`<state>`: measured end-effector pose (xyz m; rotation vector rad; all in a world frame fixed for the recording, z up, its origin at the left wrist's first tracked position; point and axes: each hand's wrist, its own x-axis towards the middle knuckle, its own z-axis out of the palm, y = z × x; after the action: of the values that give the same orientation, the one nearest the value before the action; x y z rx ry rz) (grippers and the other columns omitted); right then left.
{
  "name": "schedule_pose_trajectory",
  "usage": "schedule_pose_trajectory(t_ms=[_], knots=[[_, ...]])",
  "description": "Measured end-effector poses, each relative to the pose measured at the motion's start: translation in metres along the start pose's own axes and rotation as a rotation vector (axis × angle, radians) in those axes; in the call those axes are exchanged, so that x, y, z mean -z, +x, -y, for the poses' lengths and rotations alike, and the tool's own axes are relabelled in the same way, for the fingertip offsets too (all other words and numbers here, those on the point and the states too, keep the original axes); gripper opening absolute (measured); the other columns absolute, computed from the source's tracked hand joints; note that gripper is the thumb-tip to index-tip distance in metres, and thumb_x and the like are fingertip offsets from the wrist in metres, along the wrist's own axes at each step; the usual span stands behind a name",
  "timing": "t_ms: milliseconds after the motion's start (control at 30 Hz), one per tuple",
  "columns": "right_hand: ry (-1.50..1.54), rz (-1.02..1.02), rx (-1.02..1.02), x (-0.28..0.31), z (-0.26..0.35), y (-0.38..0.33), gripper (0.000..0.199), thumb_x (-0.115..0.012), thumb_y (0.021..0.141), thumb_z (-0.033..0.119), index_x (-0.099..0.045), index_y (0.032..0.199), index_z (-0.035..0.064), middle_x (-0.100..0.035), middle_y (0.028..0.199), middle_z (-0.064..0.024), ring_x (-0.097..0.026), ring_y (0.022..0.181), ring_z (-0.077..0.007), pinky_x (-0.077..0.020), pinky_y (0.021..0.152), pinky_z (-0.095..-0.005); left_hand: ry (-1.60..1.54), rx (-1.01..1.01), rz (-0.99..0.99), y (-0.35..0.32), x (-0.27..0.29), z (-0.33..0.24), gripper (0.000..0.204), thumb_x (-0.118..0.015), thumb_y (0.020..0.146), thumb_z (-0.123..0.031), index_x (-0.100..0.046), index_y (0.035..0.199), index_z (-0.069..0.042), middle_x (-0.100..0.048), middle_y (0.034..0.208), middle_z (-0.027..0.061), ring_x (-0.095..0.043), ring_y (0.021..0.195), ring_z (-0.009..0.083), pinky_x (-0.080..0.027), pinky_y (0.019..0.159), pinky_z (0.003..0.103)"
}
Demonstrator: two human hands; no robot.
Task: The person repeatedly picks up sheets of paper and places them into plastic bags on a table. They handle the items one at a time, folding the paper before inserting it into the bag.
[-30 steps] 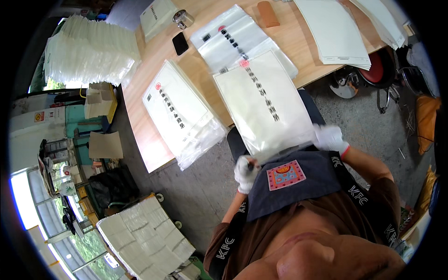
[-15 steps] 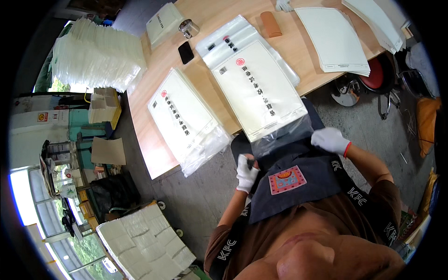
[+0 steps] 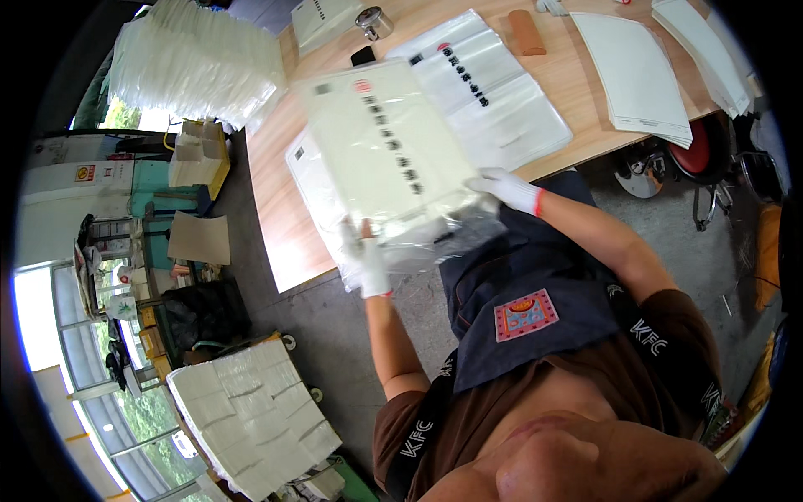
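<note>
A cream printed envelope in a clear plastic sleeve [image 3: 393,142] hangs tilted above the left part of the table, slightly blurred by motion. Gloved in white, my left hand [image 3: 366,261] grips its lower left edge, with some fingers hidden. At the lower right corner, my right hand [image 3: 506,189], also gloved, is closed on the same sleeve. Loose clear plastic droops from the near end between both hands. Underneath, a stack of sleeved envelopes [image 3: 308,174] lies mostly covered. To the right, a pile of clear printed plastic sleeves [image 3: 493,92] rests on the table.
Beyond the work are a steel cup [image 3: 374,23], a partly covered black phone [image 3: 363,56] and a brown block [image 3: 527,33]. White sheets [image 3: 631,75] lie at the right. A tall plastic-wrapped stack [image 3: 196,67] stands left, and a loaded trolley [image 3: 255,418] stands lower left.
Both hands have moved up to the sleeved envelope. It has left the right pile and shifted left over the other stack, exposing the clear sleeves. The camera view has shifted slightly.
</note>
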<state>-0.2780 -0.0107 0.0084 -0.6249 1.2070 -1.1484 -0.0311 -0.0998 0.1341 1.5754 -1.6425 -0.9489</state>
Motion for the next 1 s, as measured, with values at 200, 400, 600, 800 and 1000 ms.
schedule_pose_trajectory(t_ms=[200, 400, 600, 800, 1000], knots=[[-0.205, 0.02, 0.054, -0.093, 0.034, 0.077, 0.032, -0.064, 0.087, 0.032, -0.06, 0.082, 0.0014, -0.062, 0.075, -0.0064, -0.059, 0.056, -0.0134, -0.0478, 0.049, -0.0311, 0.273, -0.04, 0.133, 0.096, 0.089, 0.105, 0.051, -0.049, 0.094, -0.018, -0.033, 0.14, -0.002, -0.036, 0.142, 0.02, -0.054, 0.114, 0.0281, -0.05, 0.082, 0.035], [-0.126, 0.17, 0.043, -0.078, -0.013, 0.025, 0.027, -0.067, 0.082, 0.018, -0.057, 0.099, 0.0, -0.064, 0.072, -0.0076, -0.056, 0.052, -0.0109, -0.0442, 0.045, -0.0243, 1.306, -0.2, -0.145, 0.077, 0.039, 0.093, 0.061, -0.06, 0.086, -0.025, -0.036, 0.14, -0.011, -0.034, 0.145, 0.0195, -0.039, 0.128, 0.035, -0.031, 0.106, 0.044], [-0.153, 0.053, -0.26, -0.011, -0.04, -0.05, 0.027, -0.06, 0.084, 0.014, -0.061, 0.107, -0.0006, -0.066, 0.075, -0.0067, -0.057, 0.054, -0.0102, -0.0455, 0.047, -0.0248, 0.469, -0.852, 0.265, 0.017, -0.128, -0.018, 0.024, -0.066, 0.08, -0.017, -0.062, 0.102, -0.009, -0.06, 0.111, 0.012, -0.053, 0.104, 0.032, -0.042, 0.091, 0.041], [-0.02, -0.13, -0.116, 0.032, -0.039, -0.085, 0.018, -0.059, 0.086, 0.017, -0.06, 0.098, 0.0032, -0.065, 0.079, -0.007, -0.059, 0.061, -0.0125, -0.0481, 0.054, -0.0251, 0.601, -0.761, 0.53, 0.028, -0.28, 0.003, 0.018, -0.065, 0.079, -0.029, -0.068, 0.091, -0.016, -0.064, 0.096, 0.0084, -0.056, 0.096, 0.03, -0.041, 0.09, 0.04], [0.045, -0.305, 0.053, 0.08, -0.019, -0.053, 0.023, -0.057, 0.091, 0.028, -0.06, 0.099, 0.0062, -0.064, 0.08, -0.0046, -0.058, 0.063, -0.0101, -0.0478, 0.057, -0.0265, 0.37, -0.652, 0.663, 0.052, -0.285, 0.0, 0.019, -0.059, 0.085, -0.027, -0.067, 0.086, -0.01, -0.065, 0.085, 0.013, -0.062, 0.082, 0.0256, -0.047, 0.076, 0.036]])
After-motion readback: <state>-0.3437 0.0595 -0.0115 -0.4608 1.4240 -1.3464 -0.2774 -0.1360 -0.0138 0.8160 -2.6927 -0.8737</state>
